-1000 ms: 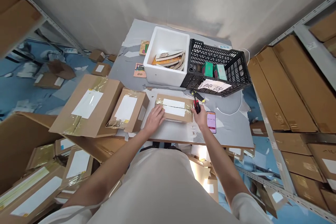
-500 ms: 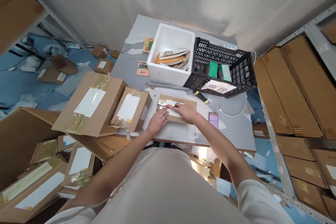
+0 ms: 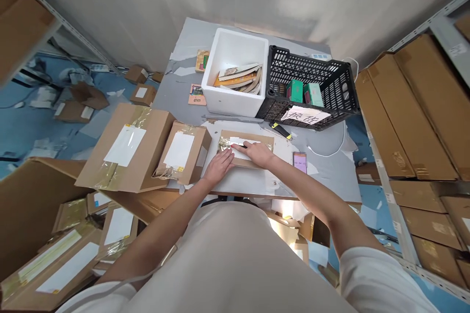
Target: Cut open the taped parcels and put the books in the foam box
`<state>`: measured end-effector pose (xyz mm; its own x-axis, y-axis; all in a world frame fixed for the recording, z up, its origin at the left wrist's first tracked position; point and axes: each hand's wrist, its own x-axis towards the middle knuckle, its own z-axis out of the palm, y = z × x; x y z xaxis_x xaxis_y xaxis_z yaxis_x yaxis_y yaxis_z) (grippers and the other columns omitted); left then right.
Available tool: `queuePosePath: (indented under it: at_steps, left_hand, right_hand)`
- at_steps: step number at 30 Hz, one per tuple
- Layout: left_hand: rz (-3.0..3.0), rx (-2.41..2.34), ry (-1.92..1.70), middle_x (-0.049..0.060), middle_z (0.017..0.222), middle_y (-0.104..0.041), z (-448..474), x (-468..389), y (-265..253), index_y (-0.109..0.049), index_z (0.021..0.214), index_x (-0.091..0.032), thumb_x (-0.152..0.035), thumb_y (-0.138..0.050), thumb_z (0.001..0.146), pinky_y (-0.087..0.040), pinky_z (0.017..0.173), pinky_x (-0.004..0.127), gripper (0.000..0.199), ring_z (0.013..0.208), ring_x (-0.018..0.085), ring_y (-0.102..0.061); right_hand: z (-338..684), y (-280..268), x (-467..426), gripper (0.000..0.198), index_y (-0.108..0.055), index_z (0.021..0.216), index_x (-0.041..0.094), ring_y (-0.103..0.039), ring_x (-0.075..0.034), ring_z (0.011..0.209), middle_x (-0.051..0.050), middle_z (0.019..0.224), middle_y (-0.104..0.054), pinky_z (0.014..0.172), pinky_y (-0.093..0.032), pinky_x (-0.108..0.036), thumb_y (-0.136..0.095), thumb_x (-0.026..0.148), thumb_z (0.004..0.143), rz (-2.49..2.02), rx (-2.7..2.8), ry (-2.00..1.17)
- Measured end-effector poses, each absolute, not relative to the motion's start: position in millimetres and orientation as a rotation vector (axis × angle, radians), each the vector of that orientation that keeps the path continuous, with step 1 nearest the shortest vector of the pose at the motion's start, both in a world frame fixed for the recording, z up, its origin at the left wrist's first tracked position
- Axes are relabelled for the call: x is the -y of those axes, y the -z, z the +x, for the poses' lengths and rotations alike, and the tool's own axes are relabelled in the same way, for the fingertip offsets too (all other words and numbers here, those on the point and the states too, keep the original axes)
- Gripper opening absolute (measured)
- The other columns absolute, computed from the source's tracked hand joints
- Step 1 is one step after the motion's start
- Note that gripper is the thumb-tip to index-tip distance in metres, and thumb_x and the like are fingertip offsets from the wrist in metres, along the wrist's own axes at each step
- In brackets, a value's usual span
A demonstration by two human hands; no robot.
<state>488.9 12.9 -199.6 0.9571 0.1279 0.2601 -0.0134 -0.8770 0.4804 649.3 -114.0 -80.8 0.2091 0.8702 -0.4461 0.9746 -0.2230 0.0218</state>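
A small flat cardboard box (image 3: 242,162) with a white label and clear tape lies on the table in front of me. My left hand (image 3: 219,165) rests flat on the box's near left corner, fingers stretched out. Over the label, my right hand (image 3: 259,153) is closed, its index finger pointing left along the tape. A thin dark piece shows at its fingers and a small red spot at the tip; what it holds is mostly hidden. A black and yellow box cutter (image 3: 281,131) lies beyond the box, touched by neither hand.
Two taped cartons, one large (image 3: 143,161) and one smaller (image 3: 191,144), stand at left. Behind are a white foam box (image 3: 235,103) of books and a black crate (image 3: 312,122) with green boxes. A phone (image 3: 300,162) lies at right. Shelves of cartons (image 3: 389,117) flank the table.
Both hands stay on the small box in nearly the same pose, with the right index finger a touch further left along the tape. The view has shifted slightly.
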Motion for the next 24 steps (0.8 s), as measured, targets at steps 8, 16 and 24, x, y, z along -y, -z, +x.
queuePosePath:
  at_steps: [8, 16, 24]
  left_hand:
    - [2.607, -0.141, -0.387, 0.014, 0.129, -0.056, 491, -6, 200, -0.054, 0.126, -0.021, -0.036, -0.038, 0.093, -0.037, 0.101, 0.045, 0.040, 0.127, 0.027, -0.045]
    - [2.620, -0.120, -0.395, 0.013, 0.131, -0.054, 487, -6, 197, -0.051, 0.129, -0.020, -0.035, -0.038, 0.093, -0.039, 0.099, 0.044, 0.041, 0.127, 0.026, -0.045]
    - [2.635, -0.101, -0.425, 0.015, 0.131, -0.054, 485, -3, 197, -0.049, 0.130, -0.018, -0.033, -0.038, 0.093, -0.038, 0.102, 0.046, 0.041, 0.129, 0.025, -0.041]
  right_hand:
    - [664, 69, 161, 0.069, -0.012, 0.145, 0.042, -0.066, -0.021, 0.083, -0.012, 0.120, -0.055, 0.070, -0.045, -0.032, -0.034, 0.009, 0.089, 2.232, -1.621, 0.507]
    - [668, 55, 171, 0.070, -0.014, 0.145, 0.040, -0.065, -0.023, 0.080, -0.011, 0.117, -0.057, 0.066, -0.042, -0.032, -0.039, 0.011, 0.087, 2.245, -1.657, 0.516]
    - [662, 64, 128, 0.064, -0.017, 0.144, 0.042, -0.064, -0.021, 0.086, -0.009, 0.123, -0.056, 0.068, -0.041, -0.030, -0.032, 0.012, 0.090, 2.213, -1.775, 0.542]
